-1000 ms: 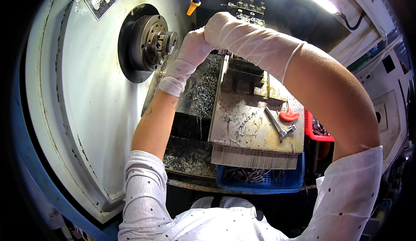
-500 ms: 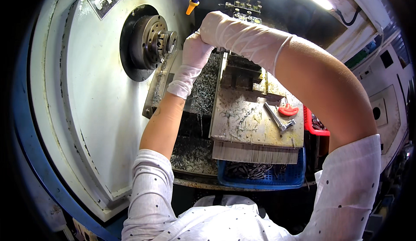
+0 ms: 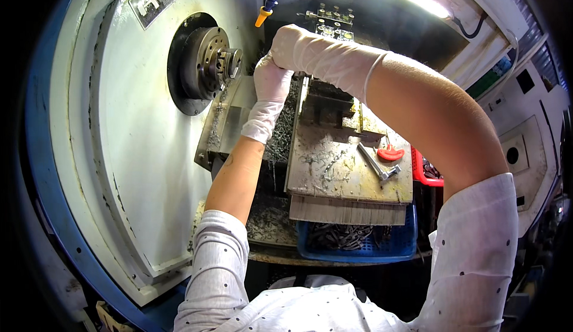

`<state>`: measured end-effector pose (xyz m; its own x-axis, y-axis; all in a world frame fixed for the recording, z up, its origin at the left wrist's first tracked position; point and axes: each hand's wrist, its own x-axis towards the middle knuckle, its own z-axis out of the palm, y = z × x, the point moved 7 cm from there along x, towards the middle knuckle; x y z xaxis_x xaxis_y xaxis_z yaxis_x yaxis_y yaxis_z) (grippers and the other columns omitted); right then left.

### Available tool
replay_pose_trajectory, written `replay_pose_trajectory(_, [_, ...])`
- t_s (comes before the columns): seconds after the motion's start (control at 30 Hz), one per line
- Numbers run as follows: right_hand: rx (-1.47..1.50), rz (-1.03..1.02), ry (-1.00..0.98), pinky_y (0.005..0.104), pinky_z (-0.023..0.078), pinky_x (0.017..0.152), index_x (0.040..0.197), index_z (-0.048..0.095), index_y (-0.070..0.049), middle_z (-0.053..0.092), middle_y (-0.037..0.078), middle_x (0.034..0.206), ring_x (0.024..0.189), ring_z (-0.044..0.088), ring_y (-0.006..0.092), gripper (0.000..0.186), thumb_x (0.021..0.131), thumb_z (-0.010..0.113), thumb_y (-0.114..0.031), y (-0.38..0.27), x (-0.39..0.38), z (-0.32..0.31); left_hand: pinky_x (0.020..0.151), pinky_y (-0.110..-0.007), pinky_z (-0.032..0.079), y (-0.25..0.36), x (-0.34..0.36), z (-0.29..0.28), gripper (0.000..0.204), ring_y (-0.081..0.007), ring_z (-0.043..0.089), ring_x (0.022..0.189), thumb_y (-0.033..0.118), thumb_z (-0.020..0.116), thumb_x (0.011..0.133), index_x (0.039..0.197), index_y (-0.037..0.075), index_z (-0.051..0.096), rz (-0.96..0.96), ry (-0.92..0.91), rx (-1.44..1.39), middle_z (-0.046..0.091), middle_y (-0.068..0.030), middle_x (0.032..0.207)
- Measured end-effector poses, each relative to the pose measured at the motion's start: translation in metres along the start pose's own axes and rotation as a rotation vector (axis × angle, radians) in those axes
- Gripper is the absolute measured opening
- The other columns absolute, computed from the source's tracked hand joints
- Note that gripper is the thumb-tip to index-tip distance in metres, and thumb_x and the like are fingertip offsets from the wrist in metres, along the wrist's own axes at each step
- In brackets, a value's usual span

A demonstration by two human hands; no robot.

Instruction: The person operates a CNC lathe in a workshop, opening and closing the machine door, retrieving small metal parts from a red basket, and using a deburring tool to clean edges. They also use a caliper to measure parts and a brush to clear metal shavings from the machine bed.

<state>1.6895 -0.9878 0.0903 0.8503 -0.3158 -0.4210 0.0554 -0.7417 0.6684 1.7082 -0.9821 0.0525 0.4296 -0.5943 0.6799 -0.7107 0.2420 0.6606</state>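
Observation:
My left hand (image 3: 273, 82) and my right hand (image 3: 290, 46), both in thin white gloves, meet in front of the lathe chuck (image 3: 203, 63), a little to its right. The right wrist is bent over, and that hand lies against the top of the left. Both hands look closed, but their fingertips and whatever they grip are hidden behind the gloves. The chuck's small jaws (image 3: 228, 62) are apart from the hands. Just above the right hand hangs an orange coolant nozzle (image 3: 262, 17) on a dark blue segmented hose.
A metal tool block (image 3: 334, 24) stands behind the hands. On the chip-covered slide plate (image 3: 322, 174) lie a red-handled key (image 3: 390, 153) and a metal T-handle wrench (image 3: 376, 163). Below sits a blue basket (image 3: 391, 252) of metal parts; a red basket (image 3: 416, 168) is at right.
The joined hands have shifted slightly down in the picture, and my left forearm has swung right. Both hands stay closed together. The whole view has also shifted slightly.

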Motion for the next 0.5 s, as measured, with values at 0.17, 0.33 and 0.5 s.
replay_pose_trajectory(0.17, [0.204, 0.134, 0.063, 0.0281, 0.044, 0.058, 0.077, 0.06, -0.009, 0.059, 0.003, 0.075, 0.07, 0.056, 0.0181, 0.015, 0.067, 0.051, -0.017, 0.013, -0.003, 0.009, 0.064, -0.027, 0.043, -0.004, 0.006, 0.005, 0.048, -0.0193, 0.056, 0.072, 0.009, 0.065, 0.058, 0.1, 0.005, 0.044, -0.064, -0.202, -0.283, 0.057, -0.0108, 0.078])
replay_pose_trajectory(0.33, [0.602, 0.26, 0.149, 0.0306, 0.044, 0.059, 0.077, 0.059, -0.007, 0.058, 0.009, 0.075, 0.07, 0.056, 0.0206, 0.025, 0.073, 0.043, -0.025, 0.018, -0.01, 0.016, 0.064, -0.028, 0.042, -0.024, 0.009, -0.004, 0.043, -0.0191, 0.055, 0.071, 0.01, 0.063, 0.061, 0.1, 0.006, 0.046, -0.019, -0.16, -0.167, 0.057, -0.0112, 0.078])
replay_pose_trajectory(0.5, [0.433, 0.453, 0.532, 0.0331, 0.041, 0.07, 0.083, 0.052, -0.002, 0.052, 0.012, 0.082, 0.08, 0.05, 0.024, 0.038, 0.076, 0.039, -0.037, 0.034, -0.077, 0.031, 0.066, -0.022, 0.041, 0.015, 0.007, 0.015, 0.02, -0.0103, 0.051, 0.069, 0.002, 0.053, 0.07, 0.089, 0.001, 0.052, 0.033, -0.173, -0.304, 0.056, -0.0056, 0.077])
